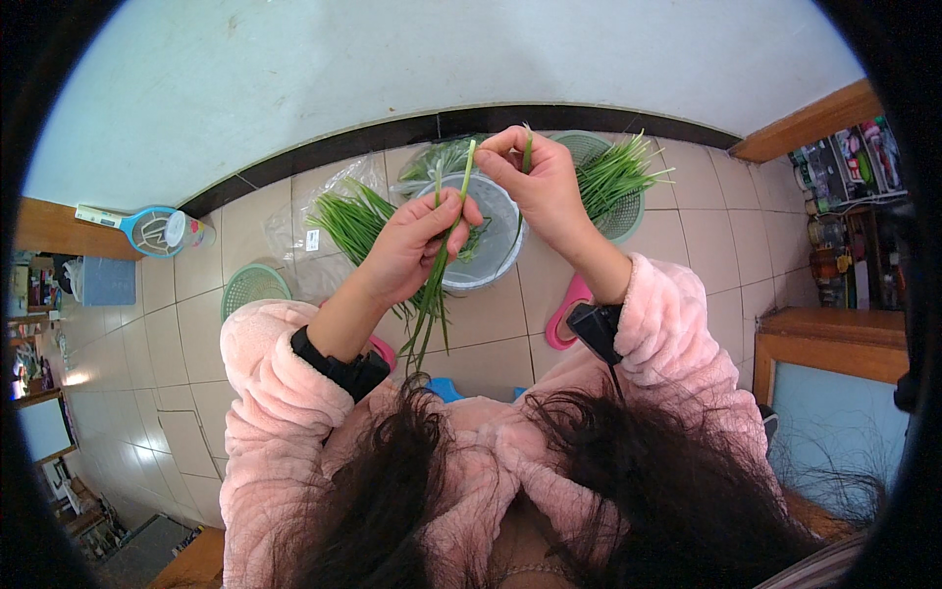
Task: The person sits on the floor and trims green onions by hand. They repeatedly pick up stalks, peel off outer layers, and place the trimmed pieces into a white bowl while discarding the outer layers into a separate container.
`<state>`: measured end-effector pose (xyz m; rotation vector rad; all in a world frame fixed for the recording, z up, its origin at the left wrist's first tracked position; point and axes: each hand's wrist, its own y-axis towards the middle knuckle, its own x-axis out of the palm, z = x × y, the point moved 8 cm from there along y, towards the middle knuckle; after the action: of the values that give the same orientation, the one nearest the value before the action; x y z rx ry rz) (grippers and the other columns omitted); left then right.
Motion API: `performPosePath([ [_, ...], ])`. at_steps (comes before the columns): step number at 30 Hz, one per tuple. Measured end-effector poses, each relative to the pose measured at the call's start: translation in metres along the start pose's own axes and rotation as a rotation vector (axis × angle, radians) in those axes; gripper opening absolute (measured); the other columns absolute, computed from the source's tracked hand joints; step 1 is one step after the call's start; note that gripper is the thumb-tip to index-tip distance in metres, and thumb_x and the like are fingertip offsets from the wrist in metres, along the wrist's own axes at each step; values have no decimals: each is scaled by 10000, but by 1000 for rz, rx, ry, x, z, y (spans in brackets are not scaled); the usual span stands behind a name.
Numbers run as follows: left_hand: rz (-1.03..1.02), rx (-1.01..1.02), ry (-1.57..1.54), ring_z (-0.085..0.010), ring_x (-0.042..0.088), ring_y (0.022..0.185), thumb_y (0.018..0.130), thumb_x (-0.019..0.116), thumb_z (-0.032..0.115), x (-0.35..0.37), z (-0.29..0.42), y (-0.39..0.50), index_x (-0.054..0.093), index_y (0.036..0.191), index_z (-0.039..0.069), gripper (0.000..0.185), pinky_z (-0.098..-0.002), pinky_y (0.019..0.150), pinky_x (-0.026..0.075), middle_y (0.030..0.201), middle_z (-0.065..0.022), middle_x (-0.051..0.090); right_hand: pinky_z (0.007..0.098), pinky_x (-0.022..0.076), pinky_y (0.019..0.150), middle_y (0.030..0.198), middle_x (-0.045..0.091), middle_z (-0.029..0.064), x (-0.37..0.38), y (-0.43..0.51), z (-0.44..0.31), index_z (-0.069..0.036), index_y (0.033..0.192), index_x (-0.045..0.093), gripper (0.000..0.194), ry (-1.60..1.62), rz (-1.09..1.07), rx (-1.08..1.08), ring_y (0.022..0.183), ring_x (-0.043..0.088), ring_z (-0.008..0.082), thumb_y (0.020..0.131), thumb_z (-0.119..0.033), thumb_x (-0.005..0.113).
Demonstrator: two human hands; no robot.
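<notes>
My left hand (pixel 419 239) grips a few long green leafy stalks (pixel 439 272), which look like Chinese chives; their pale ends point up and the leaves hang down. Beside it on the right, my right hand (pixel 533 180) pinches another stalk (pixel 527 151), its thumb and forefinger close to the pale tip of one held by my left hand. Below both hands stands a round pale basin (pixel 497 254) with some green bits inside. A heap of stalks (pixel 353 221) lies left of the basin, partly behind my left hand. More stalks (pixel 618 173) rest across a green mesh basket (pixel 631 221) at the right.
A clear plastic bag (pixel 283 228) lies at the left, and a bag with greens (pixel 434 162) sits behind the basin. Another green basket (pixel 254 283) is by my left sleeve. Farther left are a blue electric swatter (pixel 151 232) and a clear container (pixel 193 230). The wall (pixel 471 59) rises ahead.
</notes>
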<state>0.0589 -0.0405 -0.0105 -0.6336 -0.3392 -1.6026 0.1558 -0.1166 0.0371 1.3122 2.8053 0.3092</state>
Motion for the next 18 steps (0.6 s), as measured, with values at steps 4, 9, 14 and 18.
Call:
performPosePath([
  [4, -1, 1, 8, -1, 278, 469, 956, 429, 288, 1, 0, 0, 565, 914, 62, 268, -149, 432, 190, 621, 45, 492, 145, 337, 567, 730, 517, -73, -2, -2, 3, -53, 807, 571, 47, -70, 8, -20, 638, 402, -11, 837, -54, 607],
  [9, 15, -41, 41, -19, 310, 489, 955, 422, 306, 2, -1, -1, 554, 890, 65, 282, -162, 468, 258, 591, 47, 468, 145, 318, 541, 711, 486, -79, -9, 0, -1, -52, 817, 564, 41, -156, 84, -98, 618, 392, -14, 843, -60, 596],
  [14, 11, -42, 63, -29, 341, 503, 954, 420, 313, 2, -1, -2, 552, 883, 66, 289, -166, 488, 285, 584, 43, 473, 153, 291, 478, 709, 506, -72, -19, 6, 4, -56, 854, 579, 59, -71, 123, 0, 559, 378, -11, 846, -112, 597],
  [18, 31, -10, 41, -10, 328, 494, 951, 433, 300, -2, 0, -3, 564, 902, 61, 277, -153, 462, 243, 610, 42, 491, 156, 285, 456, 705, 543, -63, -5, 1, 8, -69, 926, 610, 107, 37, 13, 73, 532, 376, -7, 842, -135, 602],
])
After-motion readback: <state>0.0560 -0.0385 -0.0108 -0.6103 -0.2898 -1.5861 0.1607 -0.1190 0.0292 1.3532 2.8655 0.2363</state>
